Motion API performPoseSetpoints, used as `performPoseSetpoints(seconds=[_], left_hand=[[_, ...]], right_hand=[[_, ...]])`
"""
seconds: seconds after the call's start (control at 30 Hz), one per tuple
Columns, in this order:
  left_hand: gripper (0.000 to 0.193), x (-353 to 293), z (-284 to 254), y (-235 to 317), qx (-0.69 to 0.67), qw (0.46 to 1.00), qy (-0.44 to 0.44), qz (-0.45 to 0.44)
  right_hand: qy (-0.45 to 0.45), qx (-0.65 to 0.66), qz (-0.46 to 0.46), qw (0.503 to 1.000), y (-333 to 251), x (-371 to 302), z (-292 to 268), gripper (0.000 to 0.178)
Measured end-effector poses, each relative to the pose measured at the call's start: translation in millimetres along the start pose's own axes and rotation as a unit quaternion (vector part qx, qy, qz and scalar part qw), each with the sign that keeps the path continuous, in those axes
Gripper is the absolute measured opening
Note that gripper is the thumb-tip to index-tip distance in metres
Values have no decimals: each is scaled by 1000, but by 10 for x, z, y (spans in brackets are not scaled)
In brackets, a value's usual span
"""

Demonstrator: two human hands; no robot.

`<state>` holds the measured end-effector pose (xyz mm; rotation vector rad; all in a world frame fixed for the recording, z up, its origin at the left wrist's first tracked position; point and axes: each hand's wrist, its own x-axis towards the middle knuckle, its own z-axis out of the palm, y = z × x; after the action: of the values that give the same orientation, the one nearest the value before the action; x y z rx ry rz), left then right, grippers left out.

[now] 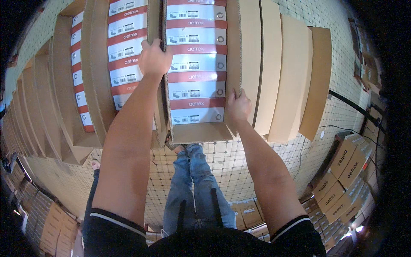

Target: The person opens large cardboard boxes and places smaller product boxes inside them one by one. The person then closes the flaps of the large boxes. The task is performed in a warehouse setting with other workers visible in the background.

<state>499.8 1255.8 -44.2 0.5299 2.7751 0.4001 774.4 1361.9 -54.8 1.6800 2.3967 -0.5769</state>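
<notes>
Pale floor [233, 171] tiled with small dark diamonds spreads across the scene, and into the upper centre of the frame go two bare hands! Right hand [240, 108] has its fingers curled over the right wall, clamped on the edge of a long open brown cardboard carton [201, 133]. Left hand [155, 59] lies across the edges on the other side, fingers bent; whether it's clamped on this carton's wall or its neighbour's, I cannot tell. Inside the carton, a neat column of white-and-red shoe boxes [197, 64], end labels facing up!

Just to the left, a second open brown carton [96, 77] shows more such boxes, and a row of brown cardboard cartons [34, 107] curves off to the left rim. Over to the right, tall tan cardboard panels [291, 77] stand side by side. Down below, faded blue jeans [177, 201] between two bare forearms, black short sleeves [115, 233] at the bottom, and stacked brown cartons [342, 180] filling the lower right!
</notes>
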Motion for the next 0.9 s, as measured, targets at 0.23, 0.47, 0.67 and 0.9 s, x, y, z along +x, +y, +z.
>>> performPoseSetpoints(seconds=[0.23, 0.47, 0.67, 0.9], left_hand=[[38, 3, -39, 40, 7, 1000, 7, -2], [35, -4, -31, 49, 10, 1000, 15, 9], [33, 40, -123, 80, -5, 1000, -27, -9], [32, 64, -82, 35, -24, 999, -43, -17]], right_hand=[[-25, 49, 1, 998, -79, -8, -187, 33], [-58, 44, 21, 997, -40, 11, -275, 35], [-10, 52, 9, 999, -353, -152, -102, 48], [80, 246, -216, 942, -1318, 801, -61, 38]])
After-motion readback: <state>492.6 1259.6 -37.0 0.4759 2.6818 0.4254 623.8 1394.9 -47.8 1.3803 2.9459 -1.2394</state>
